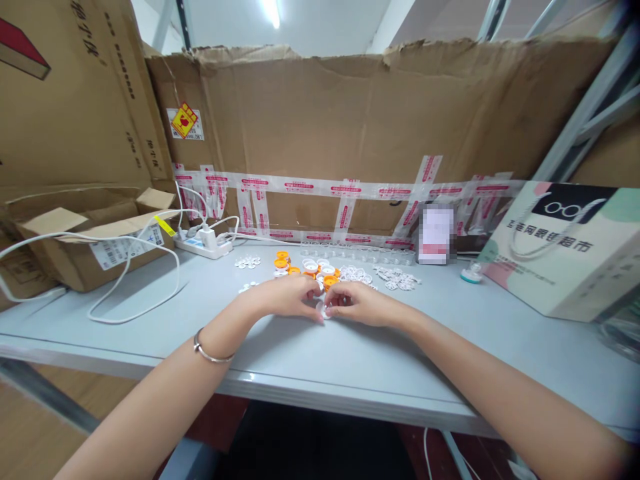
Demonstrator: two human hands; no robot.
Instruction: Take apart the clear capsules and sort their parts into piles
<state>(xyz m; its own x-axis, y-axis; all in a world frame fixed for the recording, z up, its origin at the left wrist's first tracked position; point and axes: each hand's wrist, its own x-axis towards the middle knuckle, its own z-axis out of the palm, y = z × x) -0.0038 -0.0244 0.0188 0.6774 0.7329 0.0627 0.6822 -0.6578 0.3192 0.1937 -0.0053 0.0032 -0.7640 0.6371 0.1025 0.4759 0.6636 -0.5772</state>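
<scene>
Between my two hands, just above the table, is a small round white plastic piece (323, 309). My left hand (295, 297) pinches it from the left with thumb and fingers. From the right, my right hand (357, 303) grips it with bent fingers, so part of it is hidden. Right behind my hands lie orange and white round caps (283, 263), some stacked. A pile of small white rings (397, 278) spreads to the right of them. Another little group of white pieces (247, 262) lies to the left.
Along the back runs a row of clear plastic pieces (355, 255). A blurred phone-like panel (436, 233) stands at the back right, near a paper bag (555, 253). At left are a power strip (205, 245), a white cable (145, 317) and an open cardboard box (90, 247).
</scene>
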